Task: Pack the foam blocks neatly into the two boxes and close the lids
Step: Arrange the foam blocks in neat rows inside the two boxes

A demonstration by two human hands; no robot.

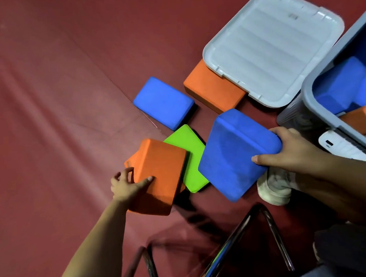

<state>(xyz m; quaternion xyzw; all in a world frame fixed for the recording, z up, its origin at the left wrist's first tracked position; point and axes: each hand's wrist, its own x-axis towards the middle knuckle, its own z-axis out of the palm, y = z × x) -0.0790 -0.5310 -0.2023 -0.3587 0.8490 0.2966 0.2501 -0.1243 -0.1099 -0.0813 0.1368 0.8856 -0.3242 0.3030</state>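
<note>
Both hands clasp blocks: left hand point(127, 185) orange block point(158, 174), right hand point(290, 151) blue block point(236, 152).

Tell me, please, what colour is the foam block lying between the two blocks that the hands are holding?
The block is bright green, seen in the head view.

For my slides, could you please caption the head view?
Left hand grips an orange foam block, right hand lifts a blue foam block beside the open grey plastic box.

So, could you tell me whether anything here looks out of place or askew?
Yes: the grey lid lies on the floor with one corner propped on an orange block, so it sits unevenly. Inside the open box, the blue blocks look tilted rather than neatly stacked.
</note>
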